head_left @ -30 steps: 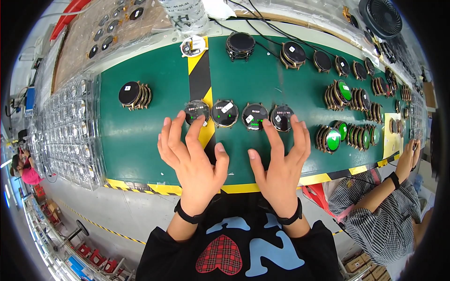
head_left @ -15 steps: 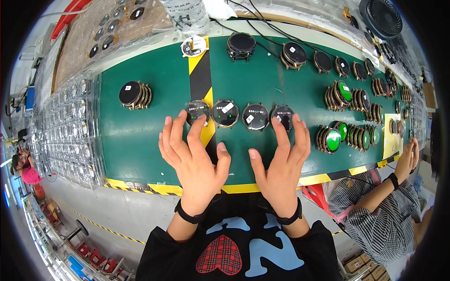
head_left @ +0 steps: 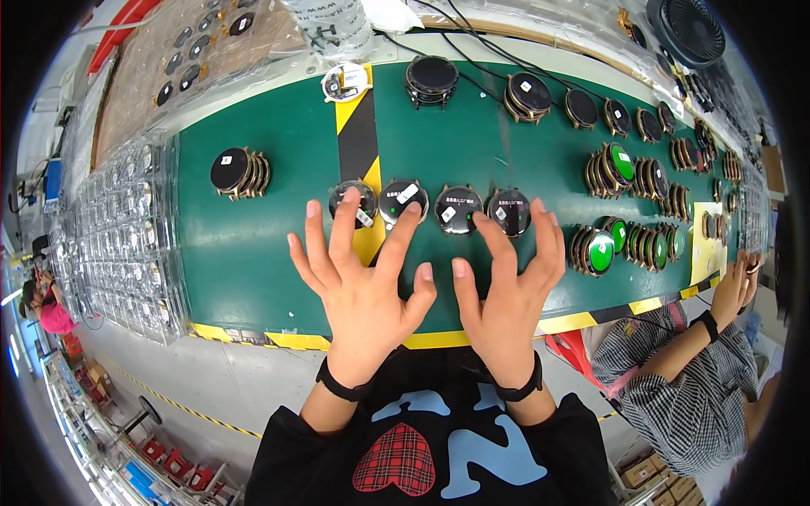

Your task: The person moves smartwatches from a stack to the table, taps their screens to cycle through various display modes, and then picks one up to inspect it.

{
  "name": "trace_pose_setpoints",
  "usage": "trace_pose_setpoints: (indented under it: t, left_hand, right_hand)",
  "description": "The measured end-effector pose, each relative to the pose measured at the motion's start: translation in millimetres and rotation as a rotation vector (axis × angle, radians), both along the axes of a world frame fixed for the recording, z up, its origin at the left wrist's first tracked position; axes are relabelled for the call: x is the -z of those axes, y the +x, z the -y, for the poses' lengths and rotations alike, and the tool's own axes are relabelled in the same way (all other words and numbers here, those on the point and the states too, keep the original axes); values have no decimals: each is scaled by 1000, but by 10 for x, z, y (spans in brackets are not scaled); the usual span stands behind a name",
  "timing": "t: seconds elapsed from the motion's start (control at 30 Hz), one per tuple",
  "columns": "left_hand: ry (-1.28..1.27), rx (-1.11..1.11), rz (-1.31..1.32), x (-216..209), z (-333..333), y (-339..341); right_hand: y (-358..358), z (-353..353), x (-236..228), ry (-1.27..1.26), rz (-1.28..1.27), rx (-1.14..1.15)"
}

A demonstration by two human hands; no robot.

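Several round watch modules with lit black screens and small white stickers lie in a row before me. My left hand [head_left: 367,291] is open with fingers spread. Its middle finger is at the leftmost watch module [head_left: 364,202], and its index fingertip meets the lower right of the neighbouring watch module [head_left: 396,201]. My right hand [head_left: 510,295], also open, has its index fingertip on the lower right edge of a third watch module [head_left: 456,202]. Its other fingers are spread beside the rightmost watch module [head_left: 509,207]. Both thumbs hover apart over the green mat [head_left: 291,278].
A leaning stack of watch modules [head_left: 229,169] stands left, near a clear plastic tray [head_left: 118,236]. More stacks [head_left: 597,251], some with green faces, fill the right. A white round part [head_left: 344,83] and cables [head_left: 485,51] lie behind. A co-worker's hand [head_left: 732,291] is far right.
My left index finger has shifted right, from the leftmost watch module to its neighbour. My right index finger has moved left, from the rightmost module to the third one.
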State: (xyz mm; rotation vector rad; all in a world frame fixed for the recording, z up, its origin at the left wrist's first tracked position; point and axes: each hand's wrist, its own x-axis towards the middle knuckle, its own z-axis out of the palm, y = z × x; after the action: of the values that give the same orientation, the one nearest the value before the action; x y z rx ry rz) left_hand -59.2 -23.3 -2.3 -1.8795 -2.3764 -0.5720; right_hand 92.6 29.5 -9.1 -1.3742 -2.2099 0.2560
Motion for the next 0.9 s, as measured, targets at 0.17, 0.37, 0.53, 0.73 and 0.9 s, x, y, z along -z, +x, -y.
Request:
trace_pose_setpoints:
  t: [0.17, 0.37, 0.53, 0.73, 0.9]
  left_hand:
    - [64, -43, 112, 31, 41, -47]
    - [77, -88, 149, 82, 87, -80]
    - [94, -114, 182, 91, 90, -82]
    - [84, -117, 158, 89, 73, -71]
    - [49, -88, 128, 22, 53, -50]
  right_hand:
    - [10, -14, -61, -9, 23, -53]
    - [29, 38, -6, -141, -284, 36]
    - [46, 26, -23, -126, -173, 46]
    - [32, 16, -39, -60, -154, -37]
    - [15, 2, -32, -15, -72, -89]
